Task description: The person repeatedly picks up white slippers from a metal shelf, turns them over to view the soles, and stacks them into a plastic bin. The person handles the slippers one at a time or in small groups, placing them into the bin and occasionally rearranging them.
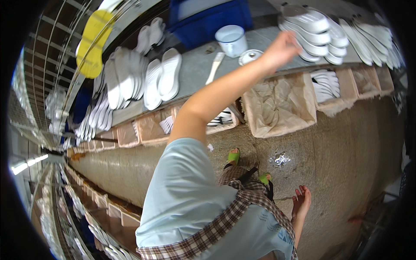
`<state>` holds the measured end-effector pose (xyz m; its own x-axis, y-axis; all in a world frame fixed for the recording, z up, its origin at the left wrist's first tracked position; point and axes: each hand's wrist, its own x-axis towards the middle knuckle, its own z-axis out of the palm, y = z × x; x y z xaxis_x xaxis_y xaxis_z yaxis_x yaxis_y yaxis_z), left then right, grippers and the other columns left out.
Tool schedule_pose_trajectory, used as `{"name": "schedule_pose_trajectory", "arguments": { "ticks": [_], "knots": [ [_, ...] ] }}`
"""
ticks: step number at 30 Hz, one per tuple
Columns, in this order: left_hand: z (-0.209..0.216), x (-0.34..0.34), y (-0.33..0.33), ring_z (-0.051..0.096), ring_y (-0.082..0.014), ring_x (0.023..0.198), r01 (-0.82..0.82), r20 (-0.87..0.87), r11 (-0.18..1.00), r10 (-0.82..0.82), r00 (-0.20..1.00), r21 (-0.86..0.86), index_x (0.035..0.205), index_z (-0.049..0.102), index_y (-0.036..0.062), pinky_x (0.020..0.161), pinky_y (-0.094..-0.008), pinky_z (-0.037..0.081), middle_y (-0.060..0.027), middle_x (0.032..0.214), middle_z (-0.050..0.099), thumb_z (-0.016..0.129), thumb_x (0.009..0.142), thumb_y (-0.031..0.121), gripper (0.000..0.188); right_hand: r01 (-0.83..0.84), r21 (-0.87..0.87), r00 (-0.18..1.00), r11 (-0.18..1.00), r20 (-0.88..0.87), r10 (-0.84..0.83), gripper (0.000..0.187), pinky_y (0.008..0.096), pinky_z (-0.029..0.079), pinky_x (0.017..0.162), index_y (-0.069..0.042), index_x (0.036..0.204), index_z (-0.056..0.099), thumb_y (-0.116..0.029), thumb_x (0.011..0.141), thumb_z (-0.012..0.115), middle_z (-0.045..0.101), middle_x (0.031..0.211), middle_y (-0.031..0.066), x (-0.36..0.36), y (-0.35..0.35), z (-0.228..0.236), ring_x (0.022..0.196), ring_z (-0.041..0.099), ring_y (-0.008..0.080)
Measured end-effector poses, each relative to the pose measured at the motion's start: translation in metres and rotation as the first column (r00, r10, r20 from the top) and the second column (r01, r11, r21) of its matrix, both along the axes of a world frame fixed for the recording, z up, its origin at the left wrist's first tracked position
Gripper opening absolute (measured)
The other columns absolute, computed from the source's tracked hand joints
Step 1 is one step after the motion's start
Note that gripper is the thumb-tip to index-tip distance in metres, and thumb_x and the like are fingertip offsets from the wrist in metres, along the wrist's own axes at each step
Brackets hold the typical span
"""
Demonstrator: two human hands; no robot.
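My left arm stretches across the bench to the far right. My left hand [281, 50] is blurred beside a stack of white shoe soles [312, 32]; whether it touches them, or holds anything, I cannot tell. Low at the right hangs my right hand [302, 201], its fingers apart and nothing in it. Left of my left hand, a white enamel mug [232, 42] stands on the grey bench [193, 71], with a white lid [250, 56] beside it. A white-handled brush [215, 66] lies near the mug. Farther left rests a pair of white soles [169, 74].
Lined bins [279, 108] run below the bench edge, some holding white straps [325, 85]. A blue crate [208, 26] stands behind the mug. More white soles [125, 76] line the left, near a yellow sole [93, 43] on a wire rack. The floor [338, 151] has a wet patch.
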<state>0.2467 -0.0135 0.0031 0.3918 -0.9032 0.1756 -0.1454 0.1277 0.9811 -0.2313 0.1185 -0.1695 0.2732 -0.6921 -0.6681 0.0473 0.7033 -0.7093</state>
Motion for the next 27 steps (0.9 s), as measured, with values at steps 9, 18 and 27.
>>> {"name": "schedule_pose_trajectory", "arguments": {
  "ticks": [9,18,27],
  "knots": [
    [0.008,0.053,0.372,0.060,-0.0182,0.098,-0.437,0.129,0.858,0.418,0.899,0.271,0.132,0.040,0.0066,0.082,-0.0293,0.052,-0.0096,0.112,0.058,0.054,0.090,0.008,0.044,-0.358,0.015,0.934,0.934,-0.008,0.358,0.027,0.0261,0.041,0.072,-0.014,0.109,0.057,-0.032,0.089,0.060,0.062,0.108,0.0011,0.116,-0.014,-0.002,0.093,0.056,0.0129],
    [-0.052,0.208,0.574,0.059,-0.0283,0.093,-0.886,-0.472,0.312,0.873,0.126,0.342,0.128,0.035,0.0079,0.076,-0.0363,0.053,-0.0163,0.104,0.053,0.069,0.083,0.032,0.061,-0.651,-0.049,0.758,0.757,0.008,0.652,0.021,0.0249,0.042,0.070,-0.013,0.107,0.060,-0.023,0.088,0.060,0.064,0.101,-0.0025,0.261,0.050,0.005,0.088,0.059,0.0107],
    [-0.072,0.293,0.582,0.047,-0.0397,0.103,-0.669,-0.647,0.665,0.676,0.352,0.332,0.139,0.006,0.0039,0.092,-0.0509,0.045,-0.0221,0.114,0.034,0.068,0.074,0.058,0.104,-0.510,0.047,0.859,0.859,-0.022,0.511,0.021,0.0222,0.042,0.070,-0.010,0.109,0.059,-0.019,0.090,0.055,0.063,0.102,-0.0014,0.293,0.125,-0.012,0.086,0.058,0.0090]
  ]
}}
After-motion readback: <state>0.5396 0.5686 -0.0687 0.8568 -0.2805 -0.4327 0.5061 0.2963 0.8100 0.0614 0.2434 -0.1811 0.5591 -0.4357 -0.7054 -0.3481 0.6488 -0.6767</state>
